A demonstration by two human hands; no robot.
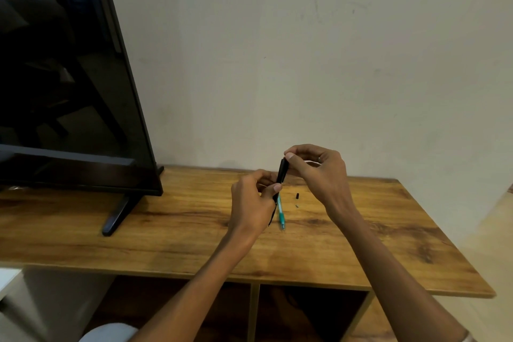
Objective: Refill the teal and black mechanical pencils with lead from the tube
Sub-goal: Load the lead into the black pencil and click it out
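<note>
A dark television screen (63,72) on a black foot (116,214) fills the left end of a wood-grain surface (361,244) set against a pale, scuffed wall (305,50); the right half of the top lies open out to its front and right edges, with open cubbies (311,311) below. Above the middle of the surface, well clear of the screen, the left hand (251,203) is closed around the lower part of the black mechanical pencil (282,172), which stands nearly upright, slightly tilted, while the right hand (319,172) pinches its top end between thumb and fingertips. The pencil is slim and matte black, its lower tip hidden behind the left hand. The teal mechanical pencil (281,211) lies on the surface just below and beside the left hand, its point toward the camera, partly covered at its far end. Just to its right sit two small loose pieces: a small black cap (297,196) and a smaller dark bit (297,205), too small to identify. A ring (319,159) shows on the right hand.
</note>
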